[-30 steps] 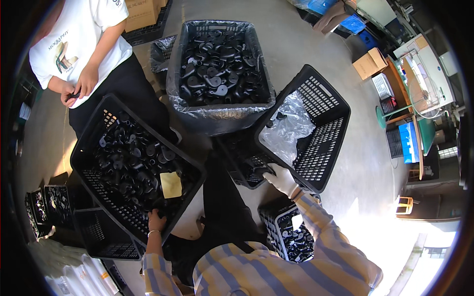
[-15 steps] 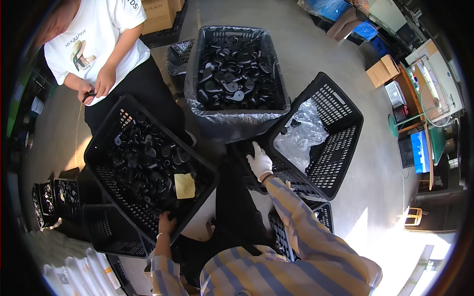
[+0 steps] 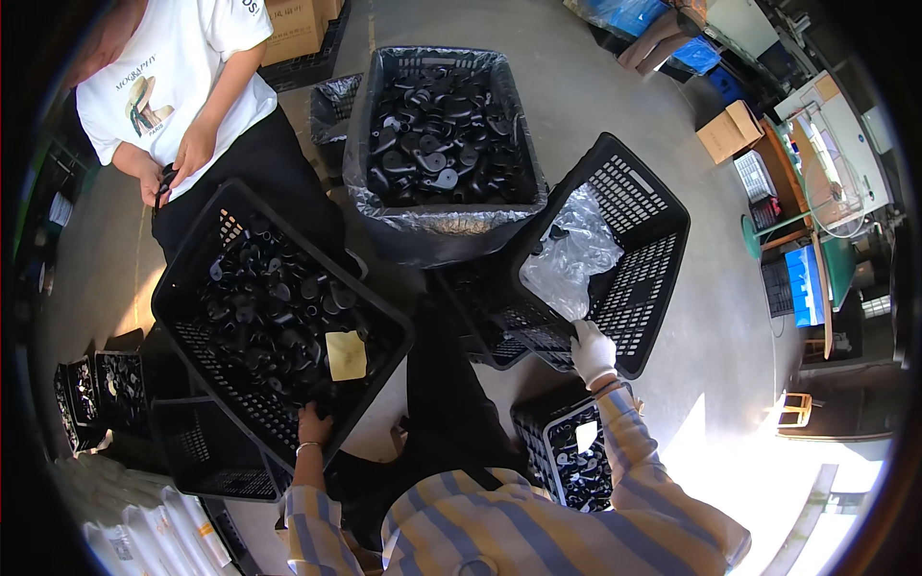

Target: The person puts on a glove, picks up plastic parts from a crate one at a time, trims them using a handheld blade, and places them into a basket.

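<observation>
The left hand (image 3: 314, 423) clutched the near rim of the parts crate (image 3: 216, 240). The gloved right hand (image 3: 593, 350) gripped the tilted empty crate (image 3: 663, 250), which rose toward one o'clock, clear bag (image 3: 573, 259) inside, nearest that hand

Smooth grey concrete floor (image 3: 615, 106), sunlit patches lower right. Brown cardboard box (image 3: 730, 132) beside wooden workbench (image 3: 783, 182). Blue plastic sheeting (image 3: 634, 14) top.
</observation>
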Motion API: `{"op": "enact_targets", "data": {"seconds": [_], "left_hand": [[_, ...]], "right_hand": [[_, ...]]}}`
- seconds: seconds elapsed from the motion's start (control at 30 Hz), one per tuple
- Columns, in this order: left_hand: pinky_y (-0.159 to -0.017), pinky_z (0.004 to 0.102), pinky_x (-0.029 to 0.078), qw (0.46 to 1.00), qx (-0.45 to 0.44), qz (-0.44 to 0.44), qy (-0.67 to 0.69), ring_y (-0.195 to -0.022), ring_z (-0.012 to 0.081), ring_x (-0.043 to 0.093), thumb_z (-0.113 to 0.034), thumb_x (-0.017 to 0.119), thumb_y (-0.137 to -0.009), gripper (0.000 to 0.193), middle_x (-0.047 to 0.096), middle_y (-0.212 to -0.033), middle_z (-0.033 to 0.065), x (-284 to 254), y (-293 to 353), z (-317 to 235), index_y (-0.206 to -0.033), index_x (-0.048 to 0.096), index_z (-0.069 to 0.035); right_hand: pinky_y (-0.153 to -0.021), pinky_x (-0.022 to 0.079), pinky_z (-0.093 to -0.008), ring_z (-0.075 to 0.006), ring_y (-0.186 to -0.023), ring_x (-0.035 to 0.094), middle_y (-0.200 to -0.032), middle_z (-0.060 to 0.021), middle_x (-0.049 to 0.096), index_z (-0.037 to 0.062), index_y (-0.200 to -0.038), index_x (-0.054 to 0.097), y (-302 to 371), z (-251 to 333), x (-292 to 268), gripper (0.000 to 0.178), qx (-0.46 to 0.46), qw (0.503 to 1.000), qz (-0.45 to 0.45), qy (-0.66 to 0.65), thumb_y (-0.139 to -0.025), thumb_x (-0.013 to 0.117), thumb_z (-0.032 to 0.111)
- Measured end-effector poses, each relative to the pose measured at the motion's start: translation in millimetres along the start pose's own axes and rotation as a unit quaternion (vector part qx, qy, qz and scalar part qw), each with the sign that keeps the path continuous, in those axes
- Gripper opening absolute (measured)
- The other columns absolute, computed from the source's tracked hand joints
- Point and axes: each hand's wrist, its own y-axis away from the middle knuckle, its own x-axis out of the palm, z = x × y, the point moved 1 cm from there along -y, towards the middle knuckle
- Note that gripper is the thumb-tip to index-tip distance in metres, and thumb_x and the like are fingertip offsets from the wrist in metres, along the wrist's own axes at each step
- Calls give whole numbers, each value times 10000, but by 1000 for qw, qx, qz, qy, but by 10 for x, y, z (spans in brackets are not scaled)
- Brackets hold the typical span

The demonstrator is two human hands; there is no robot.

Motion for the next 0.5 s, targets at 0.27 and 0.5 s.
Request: {"op": "enact_targets", "data": {"seconds": [0.27,0.5], "left_hand": [[-861,414,447,999,-12,8,-50,-1028,365,515,-100,626,-657,456,462,-1137,179,-27,14,-48,-1101,521,-101],[-816,416,458,997,32,-14,-65,-996,335,536,-63,613,-641,431,535,-1050,129,11,-98,-63,-1060,535,-126]], "right_hand": [[-627,481,-404,-310,-721,593,-849,-85,575,135,-980,563,598,-874,-56,292,-64,998,-11,-14,-704,548,39],[-681,485,-395,-296,-789,595,-893,-80,587,163,-1011,572,778,-1296,-81,324,-34,999,3,25,-709,553,46]]}}
